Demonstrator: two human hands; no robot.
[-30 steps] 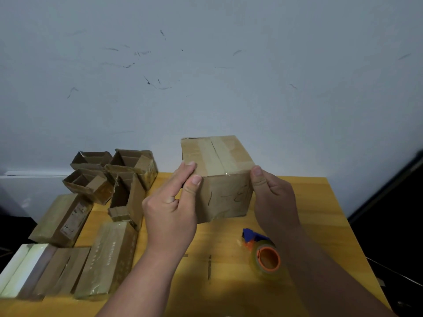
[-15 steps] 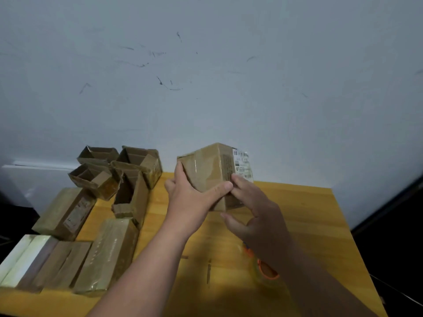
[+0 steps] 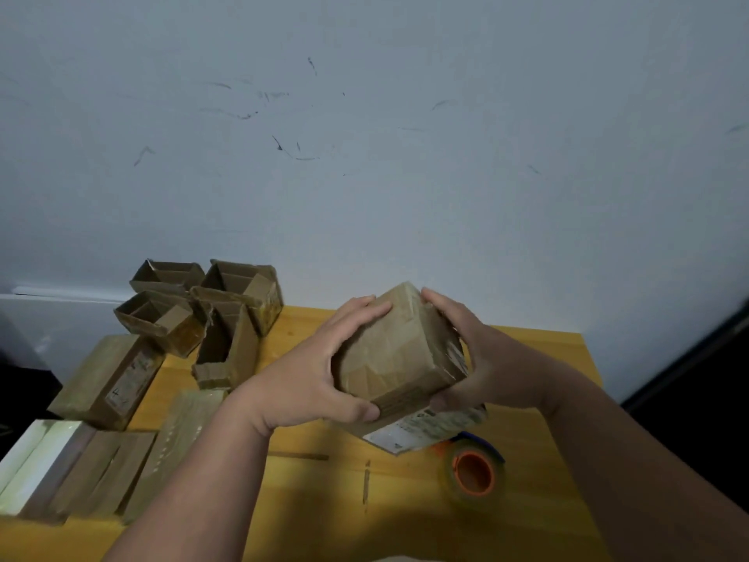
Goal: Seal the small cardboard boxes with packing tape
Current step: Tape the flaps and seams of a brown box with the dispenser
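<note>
A small brown cardboard box [image 3: 399, 350] is held tilted above the yellow wooden table [image 3: 539, 436], a white label on its lower face. My left hand [image 3: 324, 375] grips its left side, fingers over the top edge and thumb along the bottom. My right hand [image 3: 478, 350] grips the right side with curled fingers. A roll of packing tape [image 3: 472, 472] with an orange core and a blue dispenser part lies on the table just below the box.
Several open small boxes [image 3: 202, 302] stand at the back left by the wall. Closed taped boxes [image 3: 109, 379] and flat ones [image 3: 81, 472] lie along the left edge. The table's right edge drops to a dark floor.
Both hands have turned the box over in the air: the taped face moved away, the label face went underneath. The right hand has shifted from under the box to its right side.
</note>
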